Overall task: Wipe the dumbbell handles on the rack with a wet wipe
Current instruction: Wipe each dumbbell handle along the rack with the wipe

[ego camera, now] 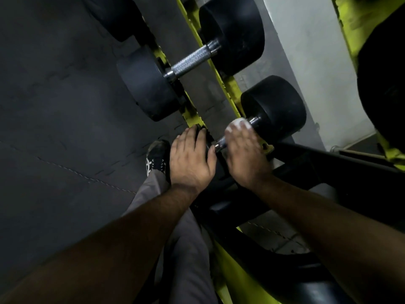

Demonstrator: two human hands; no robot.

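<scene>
View from the head camera, looking down on a yellow-green dumbbell rack. The right hand is wrapped over the handle of the nearer dumbbell, with a white wet wipe pinched under its fingers and pressed against the handle close to the far black weight head. Only a short stretch of bare metal is seen at the near end of that handle, beside the thumb of the left hand. The left hand is laid flat, fingers extended, on the near black weight head of the same dumbbell, which is largely covered by the palm. A second dumbbell is seated farther along the rack, its knurled steel handle fully exposed and untouched. Dark rubber floor tiles are seen to the left, with a black shoe and a grey trouser leg below the left hand. A pale wall is seen behind the rack.
</scene>
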